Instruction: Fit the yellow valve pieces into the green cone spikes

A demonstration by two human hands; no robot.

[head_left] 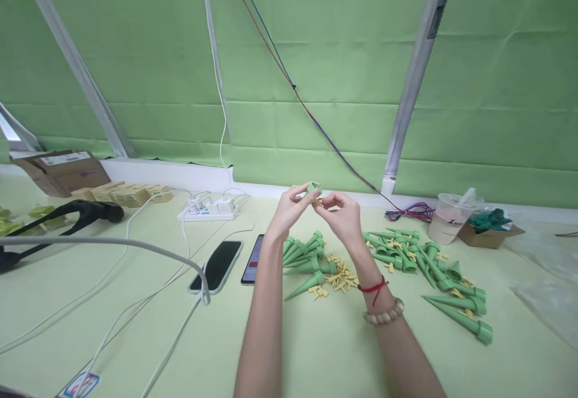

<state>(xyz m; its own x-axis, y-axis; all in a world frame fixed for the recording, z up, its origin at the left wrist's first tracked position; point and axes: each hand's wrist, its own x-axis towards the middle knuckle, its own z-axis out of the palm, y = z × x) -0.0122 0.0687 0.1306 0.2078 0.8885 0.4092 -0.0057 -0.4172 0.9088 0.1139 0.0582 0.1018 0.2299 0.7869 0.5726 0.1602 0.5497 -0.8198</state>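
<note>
Cone [315, 189] sits pinched in left hand [288, 210], beside right hand [345, 220].

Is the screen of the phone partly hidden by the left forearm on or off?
On: that phone shows a bluish display with a red patch.

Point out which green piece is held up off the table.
The green piece in the left hand, raised with the right hand close beside it; the other green pieces in view lie on the table.
</note>
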